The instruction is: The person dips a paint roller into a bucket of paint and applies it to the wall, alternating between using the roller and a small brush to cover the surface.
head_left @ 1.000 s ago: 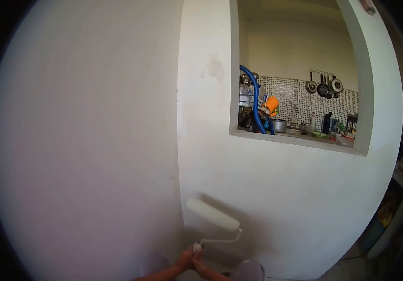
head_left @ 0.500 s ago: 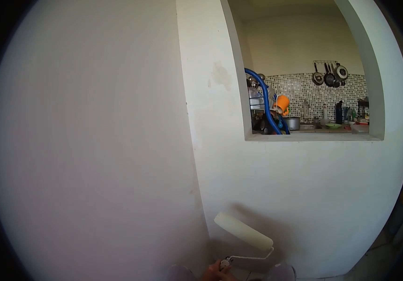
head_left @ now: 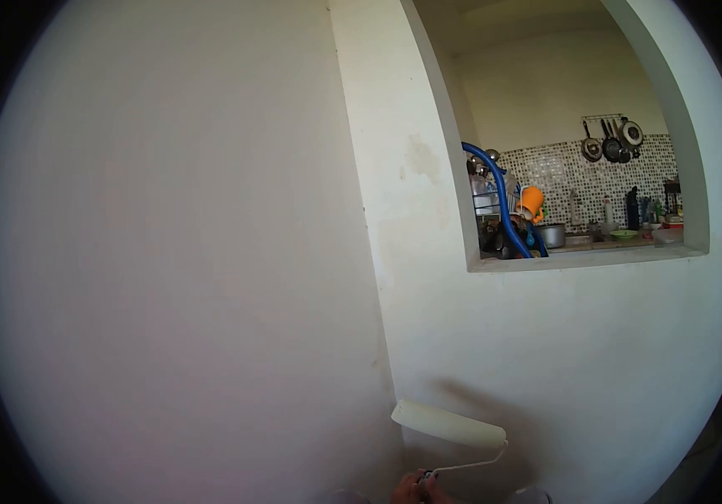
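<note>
A paint roller (head_left: 452, 424) with a long cream sleeve is held up near the bottom, close to the corner where two walls meet. Its thin wire frame bends from the sleeve's right end down to the handle. My left hand (head_left: 406, 488) and my right hand (head_left: 436, 490) are close together at the bottom edge, fingers closed around the handle. Most of both hands is cut off by the frame. The sleeve casts a shadow on the white wall (head_left: 562, 353); whether it touches the wall I cannot tell.
A plain wall (head_left: 176, 252) fills the left side. Above right, a wall opening with a sill (head_left: 588, 262) shows a blue curved tube (head_left: 504, 202), an orange cup (head_left: 531, 200), a metal pot (head_left: 553, 235) and hanging pans (head_left: 611, 149). Grey rounded shapes flank my hands.
The view has shifted and tilted, so the wall opening sits lower and further right. The roller sleeve is now closer to level, and the hands appear slightly further right.
</note>
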Action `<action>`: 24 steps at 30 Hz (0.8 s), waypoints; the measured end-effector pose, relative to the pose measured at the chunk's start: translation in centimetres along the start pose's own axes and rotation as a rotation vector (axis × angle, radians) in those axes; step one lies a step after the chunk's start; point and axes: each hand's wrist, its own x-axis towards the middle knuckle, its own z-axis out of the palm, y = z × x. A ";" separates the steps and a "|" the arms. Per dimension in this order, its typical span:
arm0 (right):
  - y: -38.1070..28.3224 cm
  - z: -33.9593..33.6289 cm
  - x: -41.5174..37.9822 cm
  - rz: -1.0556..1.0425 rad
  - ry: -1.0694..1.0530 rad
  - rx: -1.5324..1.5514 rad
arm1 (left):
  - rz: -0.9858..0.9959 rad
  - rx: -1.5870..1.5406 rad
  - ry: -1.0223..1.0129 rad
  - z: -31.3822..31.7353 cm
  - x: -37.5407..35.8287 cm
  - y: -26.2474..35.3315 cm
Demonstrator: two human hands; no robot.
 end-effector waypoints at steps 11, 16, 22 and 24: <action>2.1 -0.5 -0.3 -0.245 0.084 -0.461 | 0.162 -0.363 -0.026 -2.0 1.4 -9.8; -0.3 2.7 -1.8 -0.033 0.231 -0.326 | 0.091 -0.326 0.033 -1.2 0.1 -7.6; -2.7 2.4 -2.1 -0.361 0.592 -0.338 | -0.225 -0.383 0.183 -2.3 2.8 -9.0; -5.8 1.7 -2.1 -0.454 0.717 -0.450 | -0.501 -0.436 0.262 -2.8 3.5 -11.8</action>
